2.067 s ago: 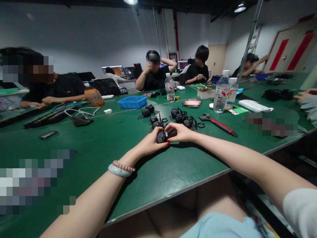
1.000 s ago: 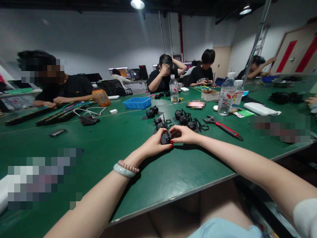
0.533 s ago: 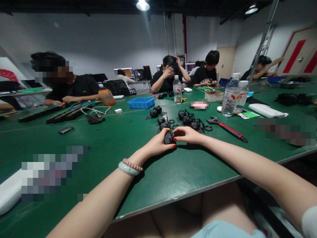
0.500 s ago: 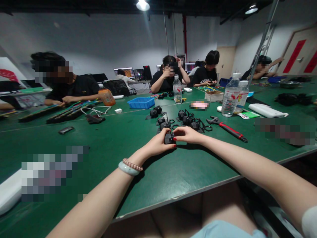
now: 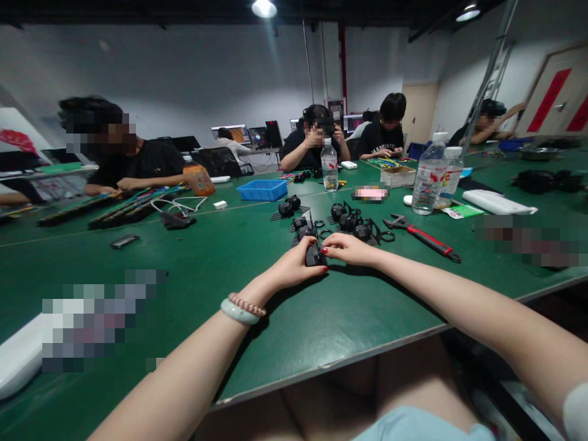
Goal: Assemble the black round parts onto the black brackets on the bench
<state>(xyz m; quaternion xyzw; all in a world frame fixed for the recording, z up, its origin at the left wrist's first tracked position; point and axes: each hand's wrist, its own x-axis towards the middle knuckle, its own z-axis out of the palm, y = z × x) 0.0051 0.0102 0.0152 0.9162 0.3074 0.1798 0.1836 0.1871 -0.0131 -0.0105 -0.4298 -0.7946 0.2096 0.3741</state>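
Note:
My left hand (image 5: 297, 260) grips a small black plastic fitting (image 5: 314, 255) between thumb and fingers, just above the green table (image 5: 285, 331). My right hand (image 5: 346, 248) is closed at the fitting's right side, its fingertips pinched against it; the exact spot they hold is partly hidden. Several similar black fittings (image 5: 362, 230) lie just beyond my hands, some on flat comb-like pieces. Loose black ring nuts (image 5: 387, 236) rest among them. Right of these lies an adjustable wrench (image 5: 427, 240) with a red and black handle.
A blue tray (image 5: 261, 190), a clear water bottle (image 5: 329, 166) and larger bottles (image 5: 429, 177) stand farther back. Wire bundles (image 5: 133, 205) lie at the left near a co-worker (image 5: 151, 162). Other people sit across the table. The table's front edge (image 5: 331, 365) runs close to my lap.
My right fingers have closed in on the fitting's side, narrowing the gap between thumb and forefinger. My left hand stays in place, and the view has shifted very slightly.

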